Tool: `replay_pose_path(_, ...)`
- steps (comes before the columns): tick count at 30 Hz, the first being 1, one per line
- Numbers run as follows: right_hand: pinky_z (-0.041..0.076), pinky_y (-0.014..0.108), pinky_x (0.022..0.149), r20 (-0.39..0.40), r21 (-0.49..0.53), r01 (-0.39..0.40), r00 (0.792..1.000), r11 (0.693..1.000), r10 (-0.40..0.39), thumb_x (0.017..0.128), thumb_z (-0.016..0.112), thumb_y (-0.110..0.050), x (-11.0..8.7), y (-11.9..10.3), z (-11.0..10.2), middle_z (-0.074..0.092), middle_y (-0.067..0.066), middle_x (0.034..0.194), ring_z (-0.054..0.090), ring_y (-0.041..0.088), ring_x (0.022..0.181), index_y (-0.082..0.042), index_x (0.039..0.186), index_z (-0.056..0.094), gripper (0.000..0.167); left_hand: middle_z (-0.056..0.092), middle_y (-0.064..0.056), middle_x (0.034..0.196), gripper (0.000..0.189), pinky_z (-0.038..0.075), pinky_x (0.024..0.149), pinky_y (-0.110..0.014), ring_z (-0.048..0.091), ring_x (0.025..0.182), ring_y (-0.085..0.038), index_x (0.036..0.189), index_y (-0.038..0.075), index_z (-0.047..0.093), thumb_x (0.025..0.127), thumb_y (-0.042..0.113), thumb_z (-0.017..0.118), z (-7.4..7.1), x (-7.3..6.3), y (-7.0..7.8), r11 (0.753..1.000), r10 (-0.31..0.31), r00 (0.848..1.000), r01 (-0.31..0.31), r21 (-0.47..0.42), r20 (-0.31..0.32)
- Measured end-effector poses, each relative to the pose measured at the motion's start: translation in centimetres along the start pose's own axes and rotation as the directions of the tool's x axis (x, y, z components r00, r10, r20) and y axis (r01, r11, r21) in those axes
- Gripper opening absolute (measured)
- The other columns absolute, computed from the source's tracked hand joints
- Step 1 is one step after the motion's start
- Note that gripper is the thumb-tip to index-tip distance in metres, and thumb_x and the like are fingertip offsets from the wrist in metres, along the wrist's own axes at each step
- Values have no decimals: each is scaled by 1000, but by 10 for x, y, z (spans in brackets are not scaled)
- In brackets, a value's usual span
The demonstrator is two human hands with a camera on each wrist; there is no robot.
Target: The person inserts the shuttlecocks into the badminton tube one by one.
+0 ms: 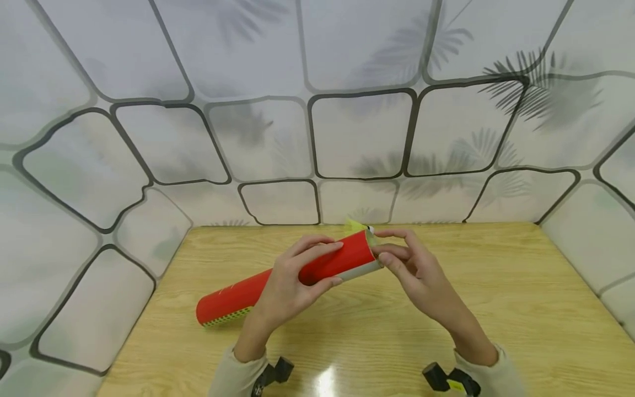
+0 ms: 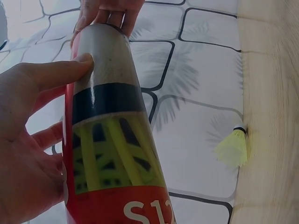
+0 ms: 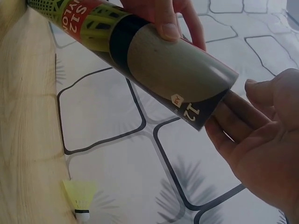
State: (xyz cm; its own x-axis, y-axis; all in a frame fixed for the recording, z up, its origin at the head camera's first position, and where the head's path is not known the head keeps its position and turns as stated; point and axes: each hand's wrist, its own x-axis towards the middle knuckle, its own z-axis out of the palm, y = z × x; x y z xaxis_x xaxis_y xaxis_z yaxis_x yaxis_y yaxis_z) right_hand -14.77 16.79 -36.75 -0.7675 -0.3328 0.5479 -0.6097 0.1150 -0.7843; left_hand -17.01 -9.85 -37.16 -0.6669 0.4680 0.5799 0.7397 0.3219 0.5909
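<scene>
A long red shuttlecock tube (image 1: 238, 298) slants up to the right over the table, its lower end at the left. My left hand (image 1: 292, 281) grips it near the upper end, thumb on the grey band and fingers over the red side. Through a clear window, yellow-green shuttlecocks (image 2: 112, 154) show inside the tube. At the tube's mouth is my right hand (image 3: 261, 144), with fairly straight fingers (image 3: 229, 116) reaching inside and the thumb outside, apart from the tube. Their tips are hidden by the tube wall.
A loose yellow shuttlecock (image 2: 232, 147) with a white cork and dark band lies at the table's far edge, behind the tube's mouth. The wooden table (image 1: 521, 309) meets a patterned cloth wall (image 1: 362, 138) at the back and sides.
</scene>
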Motion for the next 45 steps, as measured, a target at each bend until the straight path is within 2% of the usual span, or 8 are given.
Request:
replay_pose_path(5, 48, 29, 104, -123, 27, -15, 992, 1000, 18, 104, 49, 8, 1, 8, -16, 71, 20, 121, 70, 22, 110, 3, 138, 49, 34, 59, 2, 136, 52, 57, 91, -37, 60, 118, -19, 136, 21, 68, 88, 20, 85, -7, -1, -7, 999, -35, 999, 35, 5, -16)
replay_pose_path(14, 53, 24, 94, -182, -68, -62, 982, 996, 49, 103, 54, 4, 8, 45, -27, 70, 21, 117, 71, 23, 106, 2, 132, 55, 29, 60, 4, 136, 53, 58, 88, -40, 60, 117, -19, 135, 23, 68, 86, 18, 86, -23, -7, -25, 992, -113, 991, 116, 43, -68)
replay_pose_path(20, 53, 21, 89, -151, -198, -182, 977, 963, 154, 104, 60, -6, 17, 76, -12, 71, 11, 117, 69, 25, 106, -5, 129, 61, 25, 61, 3, 135, 52, 59, 85, -41, 60, 116, -20, 135, 23, 68, 86, 18, 86, -34, -11, -38, 984, -143, 984, 153, 91, -107)
replay_pose_path(30, 57, 48, 90, -76, -264, -313, 950, 912, 303, 102, 61, -5, 41, 115, 37, 69, 19, 120, 69, 33, 107, -4, 141, 56, 39, 61, 1, 132, 53, 59, 83, -42, 61, 113, -22, 135, 22, 69, 85, 16, 87, -43, -14, -44, 979, -161, 976, 177, 99, -149)
replay_pose_path(35, 60, 45, 79, -89, -420, -309, 950, 853, 300, 100, 59, -3, 51, 128, 51, 70, 23, 113, 71, 32, 96, 0, 138, 58, 38, 61, 1, 132, 53, 59, 84, -42, 60, 113, -22, 135, 22, 69, 86, 16, 86, -42, -12, -42, 979, -166, 975, 180, 91, -146)
replay_pose_path(40, 45, 31, 50, -57, -576, -306, 940, 758, 336, 100, 59, -7, 58, 138, 51, 70, 10, 83, 58, 16, 58, 2, 138, 59, 39, 61, 1, 132, 53, 59, 83, -42, 61, 113, -22, 135, 21, 68, 86, 16, 86, -43, -10, -40, 980, -158, 976, 173, 97, -150)
replay_pose_path(43, 39, 31, 48, -33, -624, -327, 918, 710, 394, 103, 57, -12, 55, 143, 48, 66, 6, 74, 49, 15, 51, 2, 138, 59, 38, 61, 0, 132, 52, 59, 83, -42, 61, 113, -22, 135, 21, 68, 86, 16, 86, -44, -10, -39, 980, -157, 977, 172, 98, -147)
replay_pose_path(45, 46, 35, 53, -41, -651, -341, 908, 678, 417, 105, 57, -17, 52, 145, 44, 68, 8, 80, 57, 17, 59, 3, 135, 61, 36, 61, 0, 132, 52, 59, 83, -42, 61, 113, -22, 135, 21, 69, 86, 15, 86, -45, -10, -39, 980, -160, 976, 175, 98, -147)
